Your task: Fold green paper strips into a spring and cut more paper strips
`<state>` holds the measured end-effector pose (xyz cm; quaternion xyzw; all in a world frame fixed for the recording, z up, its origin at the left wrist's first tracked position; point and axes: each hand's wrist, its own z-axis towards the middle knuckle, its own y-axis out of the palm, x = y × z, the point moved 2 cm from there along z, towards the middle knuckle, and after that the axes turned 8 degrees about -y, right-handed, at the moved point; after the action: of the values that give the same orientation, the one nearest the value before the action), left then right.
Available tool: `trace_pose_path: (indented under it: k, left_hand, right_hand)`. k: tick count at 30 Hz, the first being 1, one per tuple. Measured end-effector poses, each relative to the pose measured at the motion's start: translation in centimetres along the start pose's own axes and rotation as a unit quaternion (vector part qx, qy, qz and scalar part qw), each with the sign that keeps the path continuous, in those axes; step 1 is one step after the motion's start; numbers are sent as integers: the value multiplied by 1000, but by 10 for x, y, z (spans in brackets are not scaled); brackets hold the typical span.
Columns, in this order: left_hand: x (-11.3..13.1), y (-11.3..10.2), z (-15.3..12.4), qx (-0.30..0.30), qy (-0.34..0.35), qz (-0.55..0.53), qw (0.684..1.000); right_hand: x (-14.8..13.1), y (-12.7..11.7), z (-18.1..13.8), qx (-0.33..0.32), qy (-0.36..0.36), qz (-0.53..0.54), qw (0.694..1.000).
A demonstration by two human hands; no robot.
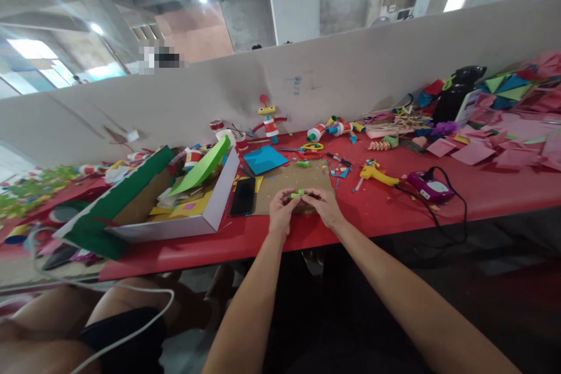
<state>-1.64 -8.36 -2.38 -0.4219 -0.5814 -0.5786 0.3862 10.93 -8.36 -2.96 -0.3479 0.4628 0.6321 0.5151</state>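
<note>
Between my two hands is a small light-green paper strip (298,194), bent or folded at its middle. My left hand (281,210) pinches its left end, and my right hand (324,205) pinches the other side. Both hands are above the front of a brown cardboard sheet (267,190). Just beyond them on the cardboard lies a small green folded paper spring (302,164). A black phone (243,196) rests to the left of my left hand. Behind it is a blue paper sheet (265,159).
A box (175,229) of paper scraps stands left. Scissors (312,146), a pen (339,159) and a yellow glue gun (379,175) lie beyond and right, its cord near a purple device (430,186). A paper figure (270,127) stands by the partition. Another person's legs (131,310) are at lower left.
</note>
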Motion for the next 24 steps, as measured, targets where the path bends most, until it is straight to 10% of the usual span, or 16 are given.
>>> trace_pose_path:
  k: [24]
  left_hand:
    - [-2,0,1,-11,-36,-40,998]
  right_hand:
    - [3,0,1,23,40,18,999]
